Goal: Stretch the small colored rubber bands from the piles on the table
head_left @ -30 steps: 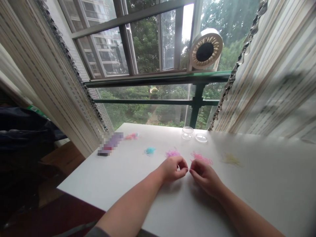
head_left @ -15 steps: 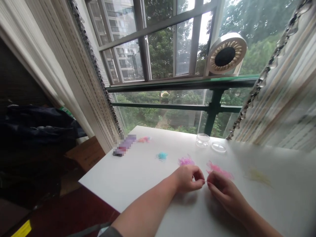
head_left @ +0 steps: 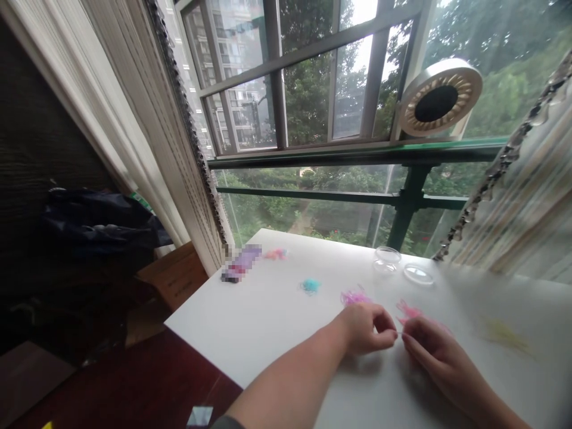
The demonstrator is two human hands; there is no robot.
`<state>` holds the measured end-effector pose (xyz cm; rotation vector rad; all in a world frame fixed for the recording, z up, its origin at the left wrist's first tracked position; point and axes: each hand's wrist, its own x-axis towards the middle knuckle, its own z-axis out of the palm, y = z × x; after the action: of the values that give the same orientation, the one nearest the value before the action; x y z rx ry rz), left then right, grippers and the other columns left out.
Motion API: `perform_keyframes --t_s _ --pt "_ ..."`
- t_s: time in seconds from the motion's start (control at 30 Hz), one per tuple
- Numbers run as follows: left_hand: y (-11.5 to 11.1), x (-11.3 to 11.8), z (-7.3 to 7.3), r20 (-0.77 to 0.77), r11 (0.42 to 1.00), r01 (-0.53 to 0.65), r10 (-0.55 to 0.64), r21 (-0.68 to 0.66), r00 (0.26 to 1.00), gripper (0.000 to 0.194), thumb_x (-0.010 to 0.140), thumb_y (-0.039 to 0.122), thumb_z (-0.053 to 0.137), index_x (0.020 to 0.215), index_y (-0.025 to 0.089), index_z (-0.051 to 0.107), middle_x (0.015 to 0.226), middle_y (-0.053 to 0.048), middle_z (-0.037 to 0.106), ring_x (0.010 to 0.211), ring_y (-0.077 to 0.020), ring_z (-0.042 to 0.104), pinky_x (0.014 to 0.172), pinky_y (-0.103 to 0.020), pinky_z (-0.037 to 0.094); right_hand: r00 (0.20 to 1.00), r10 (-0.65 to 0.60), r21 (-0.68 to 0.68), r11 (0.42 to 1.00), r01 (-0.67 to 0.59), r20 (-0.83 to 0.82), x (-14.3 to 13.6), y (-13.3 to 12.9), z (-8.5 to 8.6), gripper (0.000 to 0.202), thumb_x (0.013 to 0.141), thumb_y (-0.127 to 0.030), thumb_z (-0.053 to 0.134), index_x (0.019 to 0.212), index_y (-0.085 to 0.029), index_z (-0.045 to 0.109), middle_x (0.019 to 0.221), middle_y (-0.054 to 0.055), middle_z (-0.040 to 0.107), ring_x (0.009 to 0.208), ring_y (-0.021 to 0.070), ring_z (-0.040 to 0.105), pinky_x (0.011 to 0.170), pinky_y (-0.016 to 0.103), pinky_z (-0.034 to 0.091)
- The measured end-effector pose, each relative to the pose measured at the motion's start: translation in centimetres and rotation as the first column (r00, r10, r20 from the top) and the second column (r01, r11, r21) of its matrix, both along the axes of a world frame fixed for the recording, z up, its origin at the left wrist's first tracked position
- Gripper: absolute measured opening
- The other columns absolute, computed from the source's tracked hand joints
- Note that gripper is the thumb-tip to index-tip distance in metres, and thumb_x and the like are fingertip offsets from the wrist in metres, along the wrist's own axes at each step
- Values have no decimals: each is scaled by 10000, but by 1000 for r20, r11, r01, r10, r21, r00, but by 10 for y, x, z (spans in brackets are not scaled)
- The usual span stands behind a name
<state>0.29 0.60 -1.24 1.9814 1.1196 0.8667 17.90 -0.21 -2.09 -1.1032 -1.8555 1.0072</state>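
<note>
My left hand [head_left: 369,329] is closed in a pinch just in front of a purple pile of thin bands [head_left: 355,296]. Facing it, my right hand [head_left: 429,345] pinches too, partly covering a pink pile [head_left: 411,311]. A tiny pale strand seems to span the small gap between the fingertips; it is too small to name. Left of the hands lies a turquoise pile [head_left: 310,285], and to the right a yellow one [head_left: 507,335].
On the white table [head_left: 223,316] are a pixelated purple packet [head_left: 243,262], an orange-pink pile [head_left: 276,254], a clear round container [head_left: 386,260] and a clear lid [head_left: 419,274]. A round fan [head_left: 440,98] stands by the window. A cardboard box [head_left: 174,274] is at left.
The camera view has shifted, so the table, piles and window appear farther right. Both hands keep their pinches close together, with little change relative to the table.
</note>
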Motion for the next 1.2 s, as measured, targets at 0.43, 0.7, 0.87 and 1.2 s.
perform_keyframes --t_s 0.43,0.7,0.87,1.2 --pt "1 -6 1 -19 1000 -10 11 17 1000 169 664 273 563 764 149 621 728 -29 639 619 -100 530 577 -205 423 1000 0 -15 1000 0 -29 5 1 -2 256 761 -439 530 683 -196 512 556 2 478 492 133 470 457 244 421" --pt "0 -4 1 -35 1000 8 -7 12 999 195 674 294 556 788 150 620 733 -24 635 617 -93 521 568 -196 421 999 53 -64 997 -53 -6 0 0 -3 258 789 -439 502 738 -186 498 572 -27 439 483 107 441 445 219 385" --pt "-2 -7 4 -64 999 30 -28 23 998 170 671 280 557 778 160 613 717 -9 634 616 -88 533 567 -186 419 995 63 -16 998 -62 76 2 1 -3 224 812 -386 475 705 -189 475 567 -26 454 497 111 430 471 223 365" --pt "14 -28 8 -79 976 -75 92 202 993 121 721 223 527 777 162 615 724 -13 636 653 -106 561 639 -216 446 999 -8 31 999 7 35 -2 -2 8 208 823 -328 456 667 -194 428 501 -35 470 455 107 435 466 228 366"
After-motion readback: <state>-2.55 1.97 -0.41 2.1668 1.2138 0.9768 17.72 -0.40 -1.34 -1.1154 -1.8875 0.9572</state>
